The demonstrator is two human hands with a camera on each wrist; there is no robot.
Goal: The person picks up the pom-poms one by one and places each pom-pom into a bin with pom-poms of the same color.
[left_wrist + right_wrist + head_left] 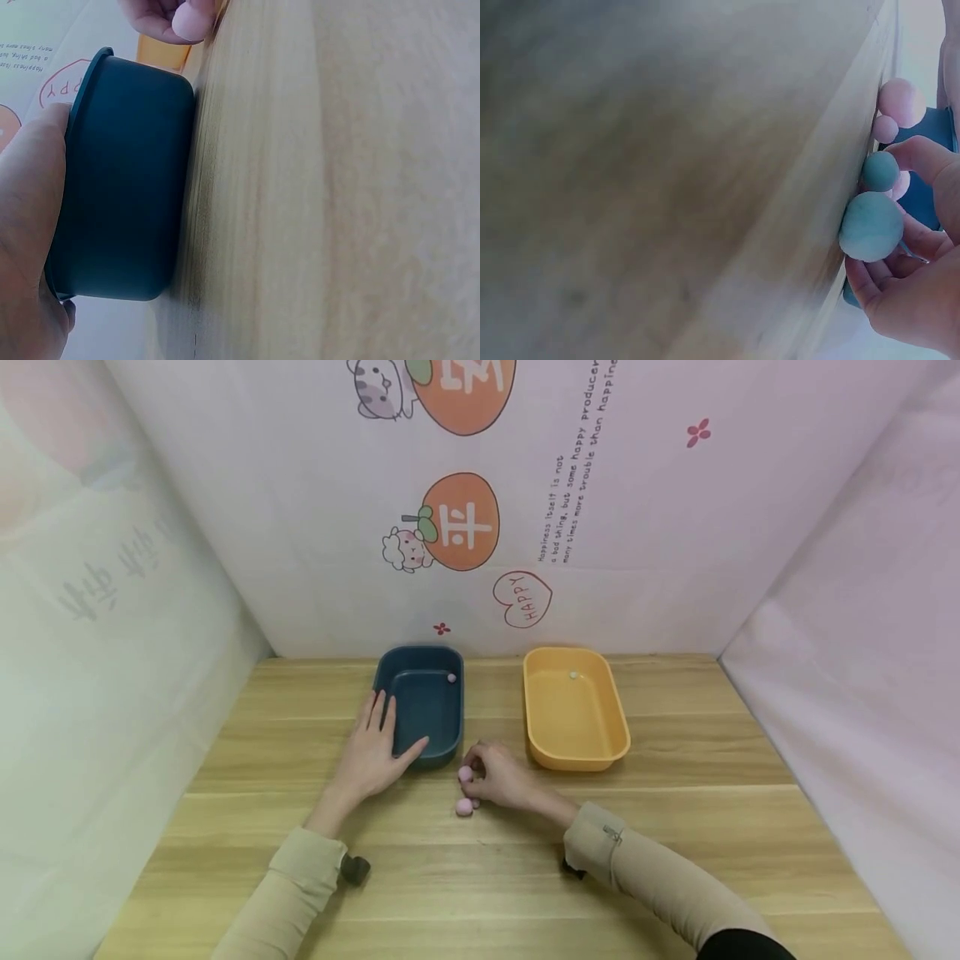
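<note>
My left hand (369,756) rests along the left rim of a dark blue bin (418,762), fingers straight and spread, thumb at its near edge. Just right of the bin's near corner, my right hand (501,775) pinches a pink ball (465,773) between thumb and fingertips. A second large pink ball (464,807) lies on the table beside the thumb, with a small pink ball (885,129) next to it. In the right wrist view, a large teal ball (871,226) and a smaller teal ball (880,172) sit by the curled fingers; the head view hides both.
A yellow bin (577,758) stands at the right, with a small pale green ball (573,676) inside. One small pink ball (452,677) is in the blue bin. Printed white cloth (630,602) rises behind the wooden table (465,893) and along both sides.
</note>
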